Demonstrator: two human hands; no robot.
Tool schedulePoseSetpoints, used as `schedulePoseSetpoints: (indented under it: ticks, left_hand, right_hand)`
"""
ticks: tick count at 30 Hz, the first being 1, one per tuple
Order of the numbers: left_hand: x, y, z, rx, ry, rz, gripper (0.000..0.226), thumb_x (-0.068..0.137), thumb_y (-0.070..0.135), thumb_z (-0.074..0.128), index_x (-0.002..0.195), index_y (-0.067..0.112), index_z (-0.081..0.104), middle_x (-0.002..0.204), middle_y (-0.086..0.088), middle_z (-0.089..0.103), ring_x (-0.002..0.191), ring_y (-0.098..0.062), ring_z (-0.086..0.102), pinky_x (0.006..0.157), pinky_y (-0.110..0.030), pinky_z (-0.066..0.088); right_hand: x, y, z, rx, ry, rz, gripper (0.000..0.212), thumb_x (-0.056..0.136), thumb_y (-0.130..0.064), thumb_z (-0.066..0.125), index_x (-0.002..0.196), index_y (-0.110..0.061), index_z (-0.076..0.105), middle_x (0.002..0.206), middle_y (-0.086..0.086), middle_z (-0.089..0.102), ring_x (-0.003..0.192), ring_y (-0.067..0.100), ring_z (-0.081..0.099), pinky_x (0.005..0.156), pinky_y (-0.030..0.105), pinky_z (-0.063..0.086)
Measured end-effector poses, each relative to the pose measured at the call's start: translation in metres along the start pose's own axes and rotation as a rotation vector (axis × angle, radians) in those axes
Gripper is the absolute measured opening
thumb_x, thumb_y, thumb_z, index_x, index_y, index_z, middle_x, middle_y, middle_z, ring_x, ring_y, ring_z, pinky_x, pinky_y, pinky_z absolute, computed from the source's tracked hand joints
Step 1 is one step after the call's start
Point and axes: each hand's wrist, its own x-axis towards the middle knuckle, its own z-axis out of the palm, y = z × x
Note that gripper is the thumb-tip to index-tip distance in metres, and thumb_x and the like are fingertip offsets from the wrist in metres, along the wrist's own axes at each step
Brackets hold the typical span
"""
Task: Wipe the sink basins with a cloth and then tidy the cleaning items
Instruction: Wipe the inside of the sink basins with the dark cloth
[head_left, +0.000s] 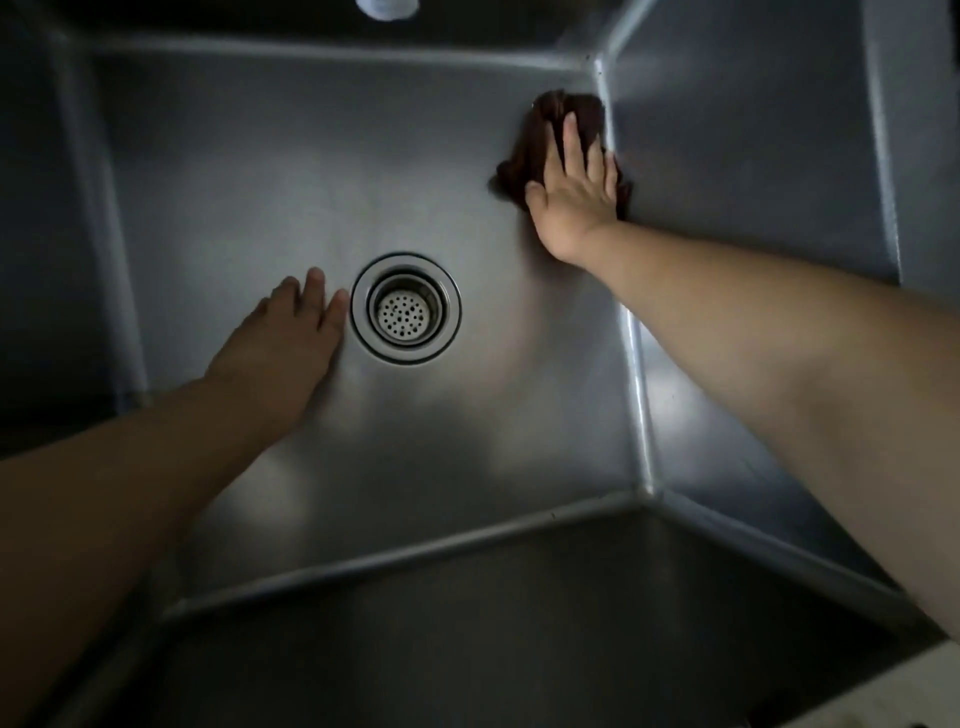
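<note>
I look straight down into a deep stainless steel sink basin (249, 171). A dark brown cloth (540, 124) lies bunched on the basin floor in the far right corner, against the right wall. My right hand (574, 179) presses flat on the cloth with straight fingers. My left hand (283, 338) rests flat on the basin floor, its fingertips just left of the round drain strainer (405, 307).
The right wall (753, 156) and near wall (467, 623) of the basin rise steeply around my arms. A pale round object (387, 6), partly cut off, shows at the top edge. A light counter strip (914, 686) appears at the bottom right.
</note>
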Motion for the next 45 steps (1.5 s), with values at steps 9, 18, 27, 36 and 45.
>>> schedulePoseSetpoints:
  ticks: [9, 18, 27, 36, 45]
  left_hand:
    - [-0.006, -0.004, -0.001, -0.034, 0.024, 0.003, 0.110, 0.079, 0.027, 0.071, 0.149, 0.009, -0.012, 0.155, -0.020, -0.010, 0.141, -0.034, 0.012, 0.109, -0.034, 0.032]
    - [-0.008, -0.003, -0.005, -0.056, 0.014, -0.005, 0.108, 0.082, 0.025, 0.070, 0.148, 0.009, -0.014, 0.156, -0.019, -0.011, 0.142, -0.034, 0.010, 0.111, -0.034, 0.028]
    - [-0.005, -0.008, 0.002, -0.109, 0.064, 0.014, 0.094, 0.090, 0.020, 0.059, 0.149, 0.010, -0.013, 0.157, -0.017, -0.013, 0.143, -0.034, 0.007, 0.113, -0.035, 0.024]
    - [-0.001, -0.009, 0.008, -0.112, 0.066, 0.016, 0.108, 0.082, 0.026, 0.068, 0.148, 0.013, -0.016, 0.156, -0.014, -0.017, 0.143, -0.031, 0.006, 0.107, -0.032, 0.033]
    - [0.000, -0.015, 0.014, -0.213, 0.103, 0.026, 0.112, 0.077, 0.027, 0.072, 0.149, 0.020, -0.013, 0.157, -0.007, -0.017, 0.144, -0.027, 0.006, 0.102, -0.032, 0.039]
  right_hand:
    - [-0.171, 0.023, 0.035, -0.184, -0.402, -0.042, 0.080, 0.096, -0.051, 0.027, 0.147, -0.008, -0.017, 0.152, 0.018, -0.029, 0.141, 0.041, -0.016, 0.112, 0.049, -0.014]
    - [-0.242, -0.040, 0.049, 0.211, -0.742, 0.531, 0.092, 0.093, -0.056, 0.029, 0.143, 0.004, -0.021, 0.148, 0.030, -0.029, 0.137, 0.051, -0.017, 0.111, 0.056, -0.008]
    - [-0.245, -0.098, 0.069, 0.401, -0.450, 0.790, 0.097, 0.089, -0.062, 0.039, 0.147, -0.002, -0.012, 0.153, 0.026, -0.019, 0.140, 0.047, -0.007, 0.110, 0.055, -0.010]
    - [-0.108, -0.033, 0.036, -0.031, -0.079, -0.023, 0.082, 0.087, -0.065, 0.022, 0.151, -0.021, -0.004, 0.157, 0.013, -0.017, 0.141, 0.043, -0.010, 0.109, 0.058, -0.012]
    - [-0.118, -0.009, 0.034, -0.252, -0.090, -0.349, 0.085, 0.082, -0.067, 0.017, 0.152, -0.020, 0.001, 0.157, 0.012, -0.018, 0.143, 0.040, -0.009, 0.109, 0.052, -0.018]
